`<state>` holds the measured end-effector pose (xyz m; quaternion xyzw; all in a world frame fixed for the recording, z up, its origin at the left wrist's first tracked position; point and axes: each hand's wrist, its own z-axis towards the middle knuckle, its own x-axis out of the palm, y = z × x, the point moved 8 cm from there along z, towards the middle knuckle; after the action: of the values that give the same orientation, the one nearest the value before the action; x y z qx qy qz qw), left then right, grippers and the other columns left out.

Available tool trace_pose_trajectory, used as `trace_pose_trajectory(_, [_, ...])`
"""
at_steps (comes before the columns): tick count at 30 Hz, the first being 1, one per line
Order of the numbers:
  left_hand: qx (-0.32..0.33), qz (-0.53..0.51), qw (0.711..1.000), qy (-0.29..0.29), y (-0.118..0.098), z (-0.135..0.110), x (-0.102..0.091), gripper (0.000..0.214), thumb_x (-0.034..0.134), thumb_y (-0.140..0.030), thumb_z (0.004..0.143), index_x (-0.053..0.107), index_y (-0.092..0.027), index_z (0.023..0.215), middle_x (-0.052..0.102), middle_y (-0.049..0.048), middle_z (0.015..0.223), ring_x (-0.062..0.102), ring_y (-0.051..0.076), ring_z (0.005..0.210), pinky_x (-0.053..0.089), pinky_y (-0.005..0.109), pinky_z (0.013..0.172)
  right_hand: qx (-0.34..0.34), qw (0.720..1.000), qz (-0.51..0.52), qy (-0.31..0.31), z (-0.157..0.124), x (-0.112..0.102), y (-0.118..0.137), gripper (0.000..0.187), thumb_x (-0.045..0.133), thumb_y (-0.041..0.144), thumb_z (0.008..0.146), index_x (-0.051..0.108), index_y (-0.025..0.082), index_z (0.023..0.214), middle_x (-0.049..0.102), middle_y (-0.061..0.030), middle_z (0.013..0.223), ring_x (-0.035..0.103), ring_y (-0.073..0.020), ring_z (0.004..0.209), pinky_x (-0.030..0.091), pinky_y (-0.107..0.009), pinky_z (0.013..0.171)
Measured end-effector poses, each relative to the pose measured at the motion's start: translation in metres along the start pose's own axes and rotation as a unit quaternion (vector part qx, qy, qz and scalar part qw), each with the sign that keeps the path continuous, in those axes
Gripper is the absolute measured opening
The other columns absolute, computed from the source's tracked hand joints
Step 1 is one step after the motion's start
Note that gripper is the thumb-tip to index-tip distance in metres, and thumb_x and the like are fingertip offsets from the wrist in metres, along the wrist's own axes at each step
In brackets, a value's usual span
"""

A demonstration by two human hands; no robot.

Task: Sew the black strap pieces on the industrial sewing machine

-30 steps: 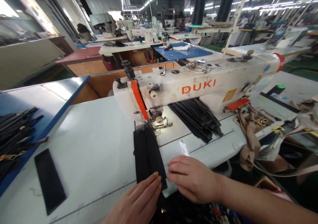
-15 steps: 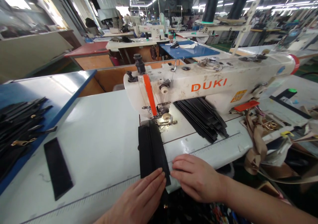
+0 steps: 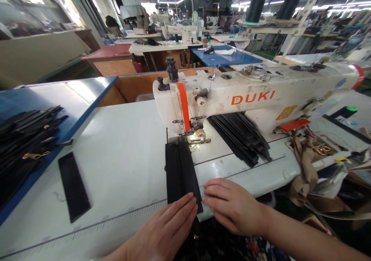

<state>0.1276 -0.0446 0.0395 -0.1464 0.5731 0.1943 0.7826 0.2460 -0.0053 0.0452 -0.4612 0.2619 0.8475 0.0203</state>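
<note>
A black fabric piece (image 3: 175, 172) with a long raised fold lies under the presser foot of the sewing machine (image 3: 220, 95). On its near end my left hand (image 3: 169, 222) rests flat, fingers stretched and close together. My right hand (image 3: 232, 203) is at the piece's right edge, its fingers bent and pressed together with the tips against that edge; the thumb is hidden. A narrow black part hangs from the near end over the table edge. To the left, a separate black rectangle (image 3: 74, 187) lies on the white tabletop (image 3: 124, 153).
Black strips (image 3: 240, 137) lie fanned beneath the machine arm. At far left, black pieces with gold-coloured metal parts (image 3: 34, 155) pile on a blue table (image 3: 84, 93). Tan straps (image 3: 301, 164) and a tray of metal fittings (image 3: 324, 149) occupy the right side.
The whole view has shifted slightly, so the scene sits further right. Both hands and the black fabric piece keep nearly the same place relative to the machine.
</note>
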Motion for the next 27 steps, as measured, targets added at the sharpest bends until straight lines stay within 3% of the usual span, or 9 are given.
trace_pose_trajectory(13, [-0.01,-0.011,1.0,-0.024,-0.002,0.004,-0.005,0.036,0.033,-0.006,0.094,0.059,-0.003,0.119,0.064,0.0125,0.121,0.052,0.024,0.122,0.051,0.031,0.096,-0.012,1.0,-0.007,-0.008,0.002,-0.002,0.007,0.029,0.043,0.011,0.088,0.056,0.01,0.114,0.064,-0.0143,0.099,0.056,-0.0232,0.101,0.05,-0.039,0.091])
trace_pose_trajectory(21, [-0.024,0.003,0.999,-0.028,-0.001,0.001,-0.001,0.034,0.038,-0.009,0.093,0.058,-0.006,0.121,0.063,0.012,0.12,0.053,0.023,0.12,0.047,0.032,0.099,-0.042,0.995,-0.074,0.047,0.005,0.007,0.012,0.027,0.047,0.012,0.087,0.058,0.007,0.112,0.065,-0.0135,0.096,0.054,-0.0238,0.096,0.048,-0.038,0.09])
trace_pose_trajectory(27, [-0.032,0.07,0.997,-0.021,-0.002,0.0,-0.005,0.031,0.039,-0.016,0.096,0.062,-0.014,0.117,0.065,0.0076,0.117,0.058,0.021,0.112,0.05,0.028,0.093,-0.054,0.99,-0.097,0.083,0.005,0.012,0.011,0.028,0.045,0.015,0.09,0.058,0.008,0.113,0.065,-0.0116,0.099,0.054,-0.0218,0.095,0.043,-0.037,0.096])
